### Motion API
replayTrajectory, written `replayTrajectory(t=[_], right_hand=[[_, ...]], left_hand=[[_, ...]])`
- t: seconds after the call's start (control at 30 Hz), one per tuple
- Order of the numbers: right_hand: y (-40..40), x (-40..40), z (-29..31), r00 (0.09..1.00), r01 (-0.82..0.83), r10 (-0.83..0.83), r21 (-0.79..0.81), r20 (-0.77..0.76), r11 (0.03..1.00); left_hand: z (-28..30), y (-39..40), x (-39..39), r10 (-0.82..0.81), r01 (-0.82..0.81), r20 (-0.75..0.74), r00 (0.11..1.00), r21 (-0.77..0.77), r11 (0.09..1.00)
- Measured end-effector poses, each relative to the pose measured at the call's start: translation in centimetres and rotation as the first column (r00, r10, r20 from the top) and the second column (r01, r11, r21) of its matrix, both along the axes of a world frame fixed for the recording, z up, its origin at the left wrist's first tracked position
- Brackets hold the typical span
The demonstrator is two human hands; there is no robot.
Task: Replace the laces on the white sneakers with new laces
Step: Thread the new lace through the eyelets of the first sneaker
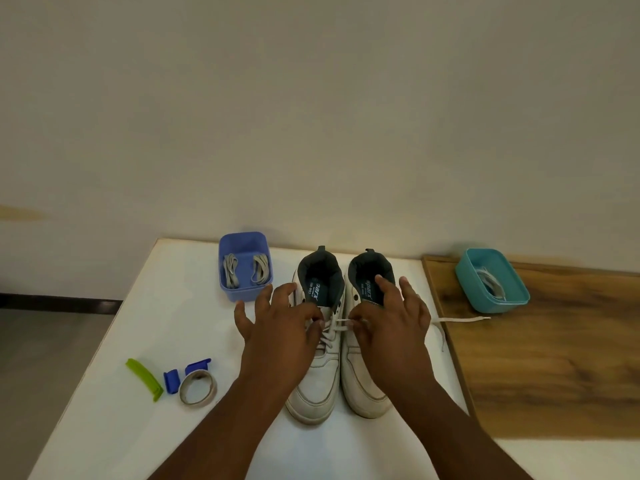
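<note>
White sneakers (337, 344) sit side by side, mid-desk (138, 341), toes toward us; we see the left hand (280, 327) and right hand (391, 318) each pinching the lace (341, 323) across the left sneaker.

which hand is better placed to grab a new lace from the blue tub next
Left, probably. The left hand is right beside the blue tub holding two lace bundles, while the right hand is over the other sneaker, farther away.
</note>
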State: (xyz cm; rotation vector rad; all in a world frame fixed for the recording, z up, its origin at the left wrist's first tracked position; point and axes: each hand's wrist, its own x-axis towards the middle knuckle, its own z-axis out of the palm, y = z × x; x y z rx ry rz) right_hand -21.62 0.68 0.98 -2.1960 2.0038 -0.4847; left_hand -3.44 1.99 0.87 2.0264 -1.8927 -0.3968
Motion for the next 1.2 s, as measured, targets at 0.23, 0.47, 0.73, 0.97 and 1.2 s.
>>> replayTrajectory(t=[0.23,0.47,0.73,0.97,1.2], right_hand=[[-0.3,-1.0,1.2,0.954,0.236,-0.188,-0.197,0.232,0.952],[-0.5,-1.1,2.0,0.952,0.233,-0.160,-0.279,0.262,0.932],[0.1,-0.9,1.6,0.995,-0.071,0.072,-0.015,0.064,0.997],[-0.2,-0.7,1.8,0.999,0.032,-0.034,-0.159,-0.009,0.987],[0.0,-1.2,2.6,0.994,-0.034,0.035,0.012,-0.105,0.999]], left_hand=[[0.3,0.2,-0.3,0.005,-0.006,0.052,0.999,0.016,1.000],[0.2,0.2,-0.1,-0.021,0.018,0.068,0.997,0.048,0.999],[0.2,0.1,-0.2,-0.028,0.024,0.057,0.998,0.069,0.997],[0.2,0.1,-0.2,-0.038,0.034,0.053,0.998,0.071,0.997],[0.5,0.1,0.1,-0.052,0.048,0.028,0.998,0.123,0.991]])
